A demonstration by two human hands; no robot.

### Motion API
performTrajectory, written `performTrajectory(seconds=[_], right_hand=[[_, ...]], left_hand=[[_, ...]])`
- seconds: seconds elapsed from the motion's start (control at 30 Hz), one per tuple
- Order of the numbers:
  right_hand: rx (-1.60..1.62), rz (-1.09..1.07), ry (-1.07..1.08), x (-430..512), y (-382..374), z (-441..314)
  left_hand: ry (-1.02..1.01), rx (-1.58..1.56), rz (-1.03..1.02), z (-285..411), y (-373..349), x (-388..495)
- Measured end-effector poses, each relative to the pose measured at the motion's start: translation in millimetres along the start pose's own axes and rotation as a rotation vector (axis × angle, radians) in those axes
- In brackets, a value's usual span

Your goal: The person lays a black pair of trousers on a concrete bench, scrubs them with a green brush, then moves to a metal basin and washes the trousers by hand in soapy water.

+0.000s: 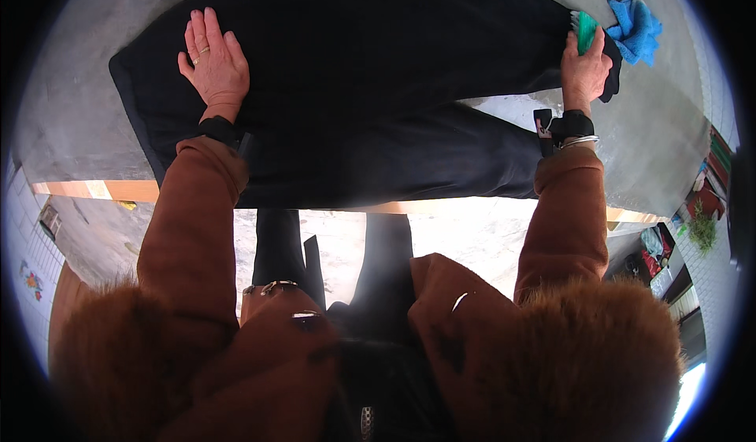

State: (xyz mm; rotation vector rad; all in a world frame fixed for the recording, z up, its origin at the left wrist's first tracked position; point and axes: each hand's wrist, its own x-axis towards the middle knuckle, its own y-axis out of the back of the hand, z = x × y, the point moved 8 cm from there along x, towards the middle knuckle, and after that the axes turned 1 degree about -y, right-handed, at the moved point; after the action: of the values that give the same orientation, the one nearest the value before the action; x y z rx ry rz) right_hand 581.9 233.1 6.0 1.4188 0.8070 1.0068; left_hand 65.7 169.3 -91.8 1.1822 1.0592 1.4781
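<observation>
A dark garment (378, 58), apparently a pair of trousers, lies spread over a grey tabletop (655, 141), its two legs pointing right. My left hand (217, 67) rests flat, palm down, on the wide left part of the cloth, holding nothing. At the far right end of the upper leg, my right hand (585, 70) grips a green brush (586, 31) whose pale bristles face left and touch or nearly touch the fabric. A crumpled blue cloth (636, 29) lies on the tabletop just beyond that leg end, beside the brush.
The table's light wooden front edge (133, 190) crosses below my forearms. Under it show a pale floor and my legs. At the right stand a green plant (701, 227) and a shelf with assorted items (655, 250). A white tiled wall (35, 253) is at the left.
</observation>
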Motion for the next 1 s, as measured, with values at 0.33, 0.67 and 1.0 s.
performTrajectory(seconds=[0.33,0.67,1.0], right_hand=[[0.306,0.003,0.867,-113,-36,-208],[0.433,0.03,0.458,-83,0,-175],[-0.027,0.055,0.127,3,-48,17]], left_hand=[[-0.053,-0.007,-0.024,-3,4,1],[-0.015,-0.011,0.006,4,9,6],[-0.017,-0.027,0.017,1,7,3]])
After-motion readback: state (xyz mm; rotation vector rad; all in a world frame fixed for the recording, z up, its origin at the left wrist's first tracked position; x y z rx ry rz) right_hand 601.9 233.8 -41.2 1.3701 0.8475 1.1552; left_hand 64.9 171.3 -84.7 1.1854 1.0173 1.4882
